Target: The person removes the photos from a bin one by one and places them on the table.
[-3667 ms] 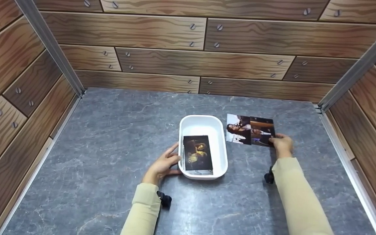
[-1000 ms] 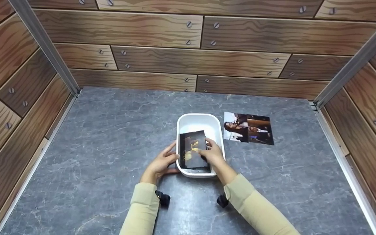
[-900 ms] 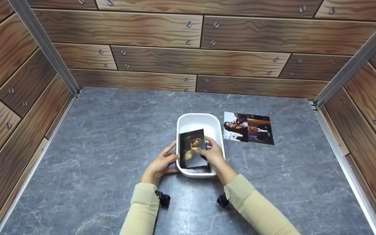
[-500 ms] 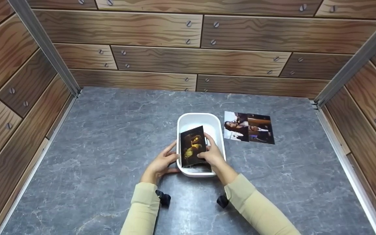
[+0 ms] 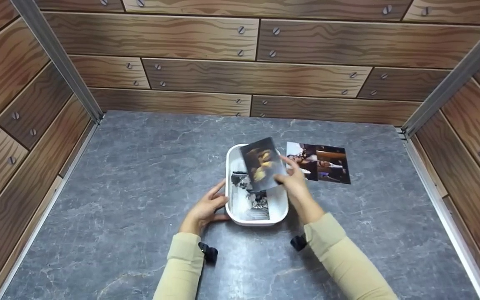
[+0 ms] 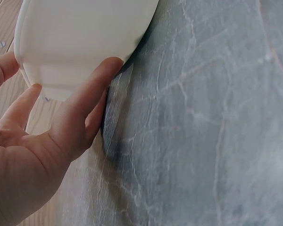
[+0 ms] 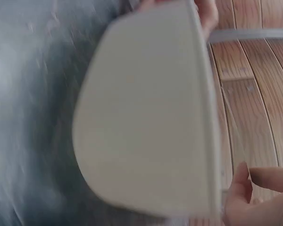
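Observation:
In the head view, my right hand pinches a dark photo print with a yellow-toned figure by its right edge. The print is tilted over the far half of a white plastic container, and in the right wrist view it shows edge-on as a thin line between thumb and finger. Black-and-white photo prints lie inside the container, partly covered by the raised one. My left hand rests against the container's left side with fingers spread; the left wrist view shows its thumb lying on the outer wall.
Two colour photos lie side by side on the grey marbled table right of the container: a left one with a long-haired person, partly behind my right fingers, and a darker right one. Wood-patterned walls enclose the table at the back and sides.
My right hand has gone from the photos on the table into the container, then lifted the dark print up and to the right, uncovering black-and-white prints. My left hand stays at the container.

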### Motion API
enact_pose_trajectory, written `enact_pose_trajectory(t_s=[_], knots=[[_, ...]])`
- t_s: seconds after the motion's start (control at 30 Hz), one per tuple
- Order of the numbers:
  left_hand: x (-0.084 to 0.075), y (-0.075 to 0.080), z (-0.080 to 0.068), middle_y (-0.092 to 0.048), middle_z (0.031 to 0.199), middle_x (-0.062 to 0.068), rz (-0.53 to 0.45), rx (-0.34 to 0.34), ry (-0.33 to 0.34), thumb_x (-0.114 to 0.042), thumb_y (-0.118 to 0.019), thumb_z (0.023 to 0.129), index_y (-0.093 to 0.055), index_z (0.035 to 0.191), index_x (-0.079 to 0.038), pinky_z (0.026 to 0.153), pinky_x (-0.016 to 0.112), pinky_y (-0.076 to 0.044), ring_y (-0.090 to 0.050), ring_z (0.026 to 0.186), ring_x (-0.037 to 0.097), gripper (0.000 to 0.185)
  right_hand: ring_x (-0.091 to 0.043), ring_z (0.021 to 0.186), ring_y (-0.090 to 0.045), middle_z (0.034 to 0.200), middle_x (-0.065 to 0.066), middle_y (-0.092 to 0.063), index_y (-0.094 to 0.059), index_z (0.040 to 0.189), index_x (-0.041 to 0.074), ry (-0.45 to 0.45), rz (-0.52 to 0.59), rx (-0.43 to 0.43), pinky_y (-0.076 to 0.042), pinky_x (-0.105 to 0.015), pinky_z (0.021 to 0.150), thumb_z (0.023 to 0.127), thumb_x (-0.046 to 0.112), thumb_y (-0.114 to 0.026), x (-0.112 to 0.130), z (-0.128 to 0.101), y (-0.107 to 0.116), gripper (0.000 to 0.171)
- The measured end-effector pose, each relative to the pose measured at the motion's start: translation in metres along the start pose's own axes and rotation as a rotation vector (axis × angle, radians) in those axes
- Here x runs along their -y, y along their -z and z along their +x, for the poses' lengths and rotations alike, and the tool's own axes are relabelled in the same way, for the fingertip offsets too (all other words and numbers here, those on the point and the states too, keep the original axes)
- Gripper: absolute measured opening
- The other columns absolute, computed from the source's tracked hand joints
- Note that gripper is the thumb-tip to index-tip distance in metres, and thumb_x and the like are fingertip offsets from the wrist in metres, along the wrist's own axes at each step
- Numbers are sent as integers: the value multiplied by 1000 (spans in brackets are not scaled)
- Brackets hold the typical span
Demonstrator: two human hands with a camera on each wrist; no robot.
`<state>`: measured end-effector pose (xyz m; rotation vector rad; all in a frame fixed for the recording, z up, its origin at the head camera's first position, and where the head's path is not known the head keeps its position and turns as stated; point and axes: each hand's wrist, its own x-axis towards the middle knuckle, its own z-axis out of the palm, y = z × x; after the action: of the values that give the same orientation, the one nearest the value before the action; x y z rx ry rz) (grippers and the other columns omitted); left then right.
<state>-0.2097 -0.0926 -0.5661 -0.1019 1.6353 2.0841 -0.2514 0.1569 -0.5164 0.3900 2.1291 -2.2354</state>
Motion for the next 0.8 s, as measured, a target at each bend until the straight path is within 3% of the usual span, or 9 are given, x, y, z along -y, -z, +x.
enact_pose_trajectory(t_s=[0.07, 0.17, 0.33, 0.43, 0.57, 0.67, 0.73, 0.8], knots=[[0, 0, 0, -38, 145, 26, 3, -5, -1, -7, -51, 94, -25, 154, -19, 89, 51, -56, -52, 119, 32, 67, -9, 77, -56, 107, -17, -55, -42, 141, -1, -15, 64, -7, -53, -17, 63, 78, -21, -52, 5, 6, 11, 67], [0, 0, 1, -37, 145, 26, 5, -4, 1, -7, -51, 94, -25, 154, -19, 89, 52, -56, -51, 120, 32, 67, -4, 78, -56, 109, -9, -51, -36, 146, 0, -38, 126, -28, -53, -16, 65, 81, -22, -50, 13, 16, 32, 70], [-1, 0, 2, -37, 145, 26, 12, -1, 3, -7, -52, 94, -24, 154, -18, 89, 53, -55, -49, 123, 34, 67, -3, 82, -52, 121, -3, -46, -33, 149, 5, -80, 118, -119, -51, -15, 68, 83, -18, -51, 24, 32, 72, 72], [-1, 0, 3, -38, 144, 26, 18, -2, 3, -7, -51, 94, -24, 154, -18, 88, 53, -56, -50, 122, 33, 67, -2, 82, -51, 120, 3, -46, -32, 150, 8, -121, 136, -193, -51, -14, 69, 85, -15, -52, 28, 42, 99, 72], [-1, 0, 3, -37, 145, 26, 14, -8, 1, -7, -51, 94, -24, 154, -18, 88, 53, -56, -49, 123, 34, 67, -2, 69, -57, 91, 11, -58, -35, 149, 11, -203, 291, -291, -53, -15, 62, 85, -16, -52, 31, 54, 140, 72], [-1, -1, 2, -36, 146, 27, 11, -11, 3, -7, -51, 94, -25, 154, -18, 88, 54, -55, -48, 125, 36, 67, -6, 58, -59, 70, 9, -60, -37, 149, 16, -280, 420, -359, -55, -18, 59, 82, -21, -53, 32, 62, 170, 78], [-1, -1, 1, -36, 145, 27, 14, -8, 0, -7, -51, 94, -24, 154, -17, 88, 54, -55, -47, 126, 36, 67, -8, 57, -59, 75, 8, -61, -38, 149, 18, -323, 464, -402, -56, -19, 59, 81, -23, -52, 31, 65, 189, 81], [-2, -1, 1, -36, 146, 26, 14, -7, 3, -8, -52, 93, -25, 154, -18, 88, 54, -55, -47, 126, 36, 68, -8, 57, -58, 90, 6, -63, -38, 149, 21, -351, 478, -442, -56, -19, 60, 81, -23, -52, 29, 67, 205, 83]])
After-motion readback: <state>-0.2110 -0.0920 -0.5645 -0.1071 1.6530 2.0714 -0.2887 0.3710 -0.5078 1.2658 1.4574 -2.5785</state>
